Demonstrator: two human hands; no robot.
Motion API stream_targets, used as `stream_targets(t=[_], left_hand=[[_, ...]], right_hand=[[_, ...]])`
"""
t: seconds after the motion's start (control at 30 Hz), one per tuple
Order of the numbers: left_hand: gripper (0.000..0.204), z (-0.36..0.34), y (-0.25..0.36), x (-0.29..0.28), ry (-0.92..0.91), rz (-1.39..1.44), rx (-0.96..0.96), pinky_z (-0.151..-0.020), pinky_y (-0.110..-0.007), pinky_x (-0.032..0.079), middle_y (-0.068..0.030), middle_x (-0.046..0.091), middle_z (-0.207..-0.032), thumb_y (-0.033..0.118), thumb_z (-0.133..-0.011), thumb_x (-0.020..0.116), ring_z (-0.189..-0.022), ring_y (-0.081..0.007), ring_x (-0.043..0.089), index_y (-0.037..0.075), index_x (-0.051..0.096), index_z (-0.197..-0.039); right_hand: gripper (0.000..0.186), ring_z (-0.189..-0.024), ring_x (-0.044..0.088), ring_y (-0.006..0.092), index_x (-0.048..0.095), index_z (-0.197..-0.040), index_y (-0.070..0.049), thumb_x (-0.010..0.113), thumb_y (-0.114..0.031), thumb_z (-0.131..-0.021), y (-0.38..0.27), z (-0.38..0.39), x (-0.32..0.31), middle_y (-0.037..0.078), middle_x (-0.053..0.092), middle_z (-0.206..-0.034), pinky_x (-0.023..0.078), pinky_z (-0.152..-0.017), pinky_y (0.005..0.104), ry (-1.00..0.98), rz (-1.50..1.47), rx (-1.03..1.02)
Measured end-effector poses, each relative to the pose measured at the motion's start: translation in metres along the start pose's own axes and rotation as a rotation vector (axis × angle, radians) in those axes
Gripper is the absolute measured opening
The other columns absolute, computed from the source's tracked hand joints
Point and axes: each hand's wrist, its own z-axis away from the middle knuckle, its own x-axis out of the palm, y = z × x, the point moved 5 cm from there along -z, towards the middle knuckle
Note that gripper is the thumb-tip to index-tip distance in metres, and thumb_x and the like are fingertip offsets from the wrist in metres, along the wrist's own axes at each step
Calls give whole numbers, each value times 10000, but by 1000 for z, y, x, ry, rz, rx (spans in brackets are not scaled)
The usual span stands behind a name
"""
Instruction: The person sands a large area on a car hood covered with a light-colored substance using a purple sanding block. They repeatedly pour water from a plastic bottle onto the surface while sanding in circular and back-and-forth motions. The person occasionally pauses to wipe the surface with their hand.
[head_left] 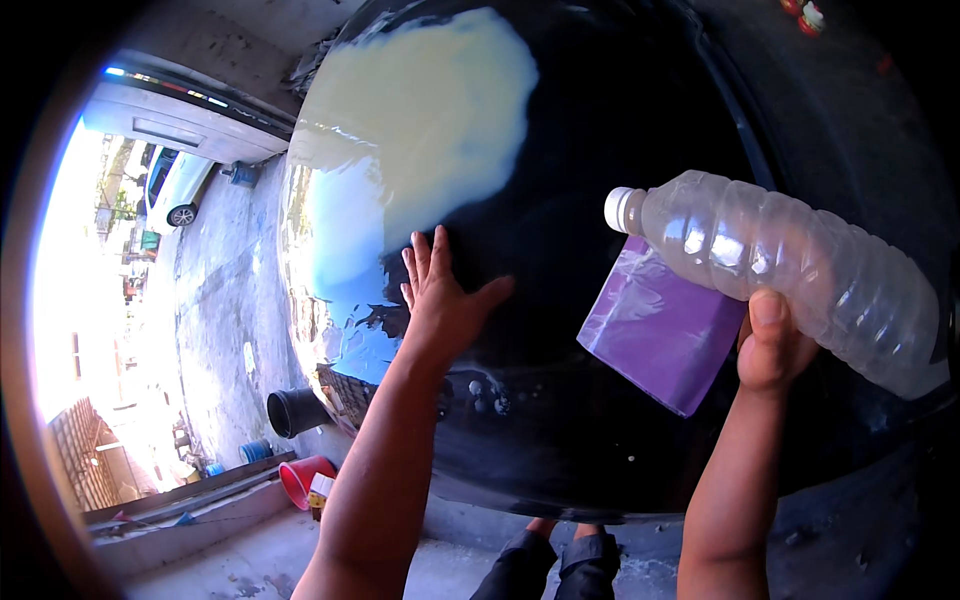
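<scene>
My left hand (440,295) lies with its fingers spread on a glossy black curved panel (560,440), which looks like part of a car body. Just beyond its fingertips is a pale yellowish patch (450,110) with a soft-edged outline. My right hand (775,345) is closed around a ribbed clear plastic bottle (740,235), tilted with its white cap to the left. Its thumb shows, while the other fingers are mostly hidden. A purple rectangular sheet (660,325) sits below the bottle beside that hand; whether the hand also grips it, I cannot tell.
At lower left are a red bucket (303,482) and a black bucket (294,412). A white car (180,185) stands outside on the concrete (225,290). The panel's near edge runs above my feet, and small red items (808,18) lie at far right.
</scene>
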Motion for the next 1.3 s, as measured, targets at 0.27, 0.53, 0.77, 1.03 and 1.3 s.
stream_targets(t=[0.27, 0.53, 0.77, 1.03, 1.3], left_hand=[[1041, 2, -1, -2, -1, -16, 10, -1193, -417, 42, -217, 56, -1597, 420, -760, 768, -1491, -312, -26, 25, 179, -1521], [1057, 2, 0, -3, -5, 7, -9, -1189, -444, 30, -215, 41, -1599, 423, -747, 772, -1492, -307, -36, 23, 174, -1522], [1038, 2, 6, -4, 1, -11, -18, -1192, -419, 27, -210, 39, -1601, 401, -763, 773, -1492, -299, -37, 23, 175, -1522], [1098, -1, -4, 0, 14, 10, 20, -1177, -511, 31, -210, 40, -1601, 453, -708, 782, -1491, -327, -32, 39, 177, -1526], [1089, 1, -3, -1, 19, -13, 25, -1176, -510, 29, -205, 44, -1602, 482, -717, 762, -1493, -321, -28, 41, 181, -1526]], right_hand=[[564, -1056, 550, 227, 496, -1288, -31, 640, -390, -877, -5, -2, 6, 120, 561, -1164, 458, -906, 362, 4, -9, 0], [558, -1045, 550, 231, 504, -1273, -19, 648, -371, -865, -3, -2, 4, 122, 562, -1155, 457, -898, 362, -2, 7, -23], [628, -1190, 512, 268, 448, -1358, 20, 670, -273, -850, 5, 11, -1, 150, 525, -1301, 389, -1035, 393, 13, -23, 23], [625, -1211, 500, 269, 445, -1362, 22, 673, -252, -850, 8, 13, -2, 150, 518, -1319, 383, -1048, 400, 17, -44, 9], [616, -1186, 511, 260, 451, -1350, 19, 694, -241, -847, 2, 8, 2, 139, 533, -1292, 393, -1036, 391, 20, -49, 23]])
